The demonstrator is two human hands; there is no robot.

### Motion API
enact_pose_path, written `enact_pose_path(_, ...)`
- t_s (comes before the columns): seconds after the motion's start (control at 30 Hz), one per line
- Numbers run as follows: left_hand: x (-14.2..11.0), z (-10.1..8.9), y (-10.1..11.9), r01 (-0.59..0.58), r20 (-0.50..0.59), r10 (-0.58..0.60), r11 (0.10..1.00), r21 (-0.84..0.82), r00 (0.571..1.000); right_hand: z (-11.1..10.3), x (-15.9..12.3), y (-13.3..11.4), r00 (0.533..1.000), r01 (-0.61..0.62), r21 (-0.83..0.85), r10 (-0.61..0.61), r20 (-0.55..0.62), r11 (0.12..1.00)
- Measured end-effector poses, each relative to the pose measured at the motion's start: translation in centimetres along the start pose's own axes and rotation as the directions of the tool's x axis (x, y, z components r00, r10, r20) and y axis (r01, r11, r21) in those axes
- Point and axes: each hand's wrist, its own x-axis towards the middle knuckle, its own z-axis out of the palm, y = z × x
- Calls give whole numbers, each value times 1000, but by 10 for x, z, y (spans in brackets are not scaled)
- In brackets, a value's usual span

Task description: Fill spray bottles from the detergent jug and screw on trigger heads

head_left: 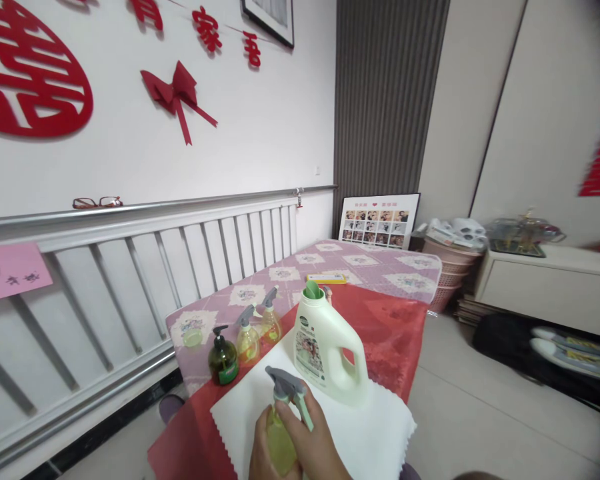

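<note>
Spray bottle clasped in both hands

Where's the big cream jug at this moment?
In the head view, just right of centre, the cream jug stands on the white cloth, beyond the right hand.

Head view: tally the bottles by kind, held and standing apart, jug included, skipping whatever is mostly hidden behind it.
Held spray bottle: 1
Standing spray bottles: 2
Dark pump bottle: 1
Jug: 1
Total: 5
</note>
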Motion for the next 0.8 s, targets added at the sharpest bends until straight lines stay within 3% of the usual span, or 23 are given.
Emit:
enact_pose_path(0.13,0,6,-4,-1,-5,1,1000,-11,1000,-3,9,-18,996,-32,53,36,-80,998)
enact_pose_path(0.37,-1,5,-3,83,-30,-85,995,-63,996,-26,22,-95,975,211,218,-189,-120,953)
enact_pose_path(0.47,1,3,2,138,-27,-141,987,-81,990,-41,25,-110,950,300,133,-282,-136,945)
enact_pose_path(0.57,2,0,3,143,13,-142,988,-66,990,-54,29,-95,967,238,-173,-251,-54,956)
enact_pose_path(0.63,2,-1,3,145,36,-144,989,-37,989,-58,32,-70,976,203,-403,-216,14,892)
enact_pose_path(0.8,5,-7,13,173,94,-176,984,42,980,-61,34,-2,990,127,-591,-139,25,796)
